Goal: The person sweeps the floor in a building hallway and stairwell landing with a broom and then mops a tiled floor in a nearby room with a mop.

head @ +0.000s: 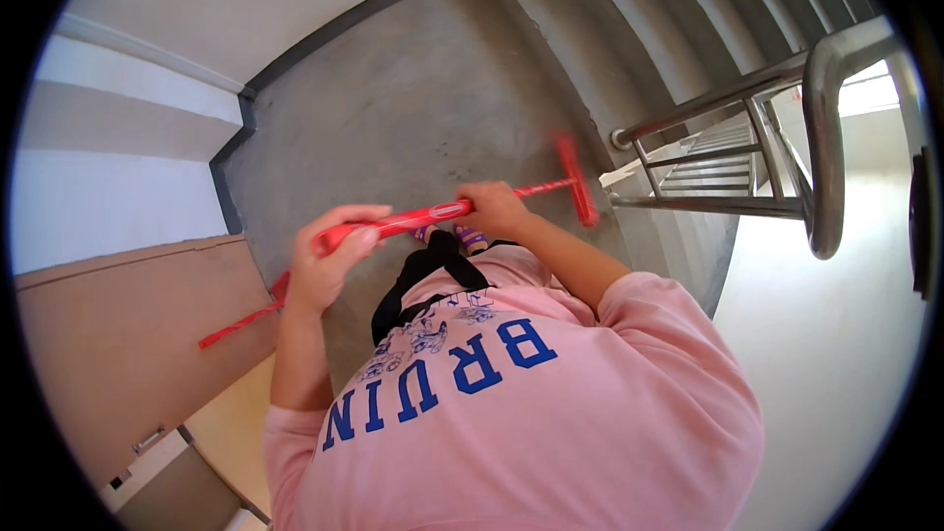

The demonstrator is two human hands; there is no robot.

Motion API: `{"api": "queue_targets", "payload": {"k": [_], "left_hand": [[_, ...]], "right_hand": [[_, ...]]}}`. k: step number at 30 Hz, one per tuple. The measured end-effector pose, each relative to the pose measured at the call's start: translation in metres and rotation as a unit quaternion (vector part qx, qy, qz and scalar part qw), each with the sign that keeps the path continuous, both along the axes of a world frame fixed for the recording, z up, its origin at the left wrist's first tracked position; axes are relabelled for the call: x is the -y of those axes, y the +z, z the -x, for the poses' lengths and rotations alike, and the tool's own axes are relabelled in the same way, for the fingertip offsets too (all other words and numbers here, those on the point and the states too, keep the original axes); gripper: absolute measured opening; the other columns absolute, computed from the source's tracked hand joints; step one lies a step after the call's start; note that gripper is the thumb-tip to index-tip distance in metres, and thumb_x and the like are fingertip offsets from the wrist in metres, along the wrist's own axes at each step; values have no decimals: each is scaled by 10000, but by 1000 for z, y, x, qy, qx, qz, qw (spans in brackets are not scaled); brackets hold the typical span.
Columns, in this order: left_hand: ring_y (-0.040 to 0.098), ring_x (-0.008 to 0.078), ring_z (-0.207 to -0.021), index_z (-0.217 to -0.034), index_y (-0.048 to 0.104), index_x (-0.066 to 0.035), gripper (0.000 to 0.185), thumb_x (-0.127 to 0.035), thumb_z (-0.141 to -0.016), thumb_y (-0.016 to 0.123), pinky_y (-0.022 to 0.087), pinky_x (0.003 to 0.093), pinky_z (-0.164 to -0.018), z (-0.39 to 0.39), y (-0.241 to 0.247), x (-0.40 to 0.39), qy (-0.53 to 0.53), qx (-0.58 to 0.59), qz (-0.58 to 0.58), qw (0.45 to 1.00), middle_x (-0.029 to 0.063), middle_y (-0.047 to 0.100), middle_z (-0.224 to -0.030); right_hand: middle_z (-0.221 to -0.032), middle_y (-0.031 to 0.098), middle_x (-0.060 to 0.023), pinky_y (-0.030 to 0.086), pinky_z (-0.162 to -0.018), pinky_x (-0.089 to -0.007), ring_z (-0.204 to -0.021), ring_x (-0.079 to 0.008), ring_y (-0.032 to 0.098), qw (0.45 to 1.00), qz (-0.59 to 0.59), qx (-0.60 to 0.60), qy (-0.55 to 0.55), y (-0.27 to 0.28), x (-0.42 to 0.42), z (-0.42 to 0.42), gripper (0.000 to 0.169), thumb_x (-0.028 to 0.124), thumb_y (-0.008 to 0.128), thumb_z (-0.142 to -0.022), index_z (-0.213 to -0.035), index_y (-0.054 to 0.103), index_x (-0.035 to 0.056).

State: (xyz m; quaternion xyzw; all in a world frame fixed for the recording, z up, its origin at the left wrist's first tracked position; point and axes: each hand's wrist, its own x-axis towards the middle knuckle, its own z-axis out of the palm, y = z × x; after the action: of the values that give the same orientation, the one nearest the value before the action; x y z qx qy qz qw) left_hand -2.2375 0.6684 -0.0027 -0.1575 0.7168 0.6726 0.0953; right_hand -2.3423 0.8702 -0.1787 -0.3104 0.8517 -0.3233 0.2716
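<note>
A long red broom (420,219) lies across in front of my body at about waist height. My left hand (324,254) is wrapped loosely around the top end of its handle, thumb on the near side and fingers on the far side. Farther down the handle, my right hand (495,209) grips it with the fingers curled around. The red broom head (577,181) is at the right, low by the foot of the stairs and slightly blurred. Whether its bristles touch the floor, I cannot tell.
Concrete stairs (590,37) rise at the upper right beside a steel handrail (826,147). Left of me, a red long-handled dustpan (243,324), partly hidden by my left arm, stands near a brown door (147,324). Grey concrete floor (383,103) stretches ahead to a dark-skirted wall.
</note>
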Motion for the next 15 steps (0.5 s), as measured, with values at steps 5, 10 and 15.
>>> {"api": "queue_targets", "payload": {"k": [5,10,15], "left_hand": [[560,78,-787,-1036,612,-23,257,-152,-814,596,453,211,-691,-2,-54,-28,-6,45,-84,995,43,620,-931],[548,102,-846,-1059,598,-27,277,-170,-822,587,452,238,-742,-41,-70,-9,0,85,-46,995,58,610,-1032],[541,112,-908,-1071,598,-34,302,-187,-812,619,410,230,-821,-97,-67,11,46,53,2,998,45,607,-991]], "right_hand": [[-833,626,-103,458,-706,-388,-810,-284,594,998,-33,-5,-46,-68,-35,-22,245,295,673,-707,-836,604,99],[-878,622,-81,435,-744,-406,-871,-263,581,996,-86,28,-2,-89,-20,-42,282,309,691,-682,-873,604,121],[-948,597,-48,374,-831,-431,-978,-230,540,984,-134,35,110,-69,22,-59,360,314,727,-620,-919,599,160]]}}
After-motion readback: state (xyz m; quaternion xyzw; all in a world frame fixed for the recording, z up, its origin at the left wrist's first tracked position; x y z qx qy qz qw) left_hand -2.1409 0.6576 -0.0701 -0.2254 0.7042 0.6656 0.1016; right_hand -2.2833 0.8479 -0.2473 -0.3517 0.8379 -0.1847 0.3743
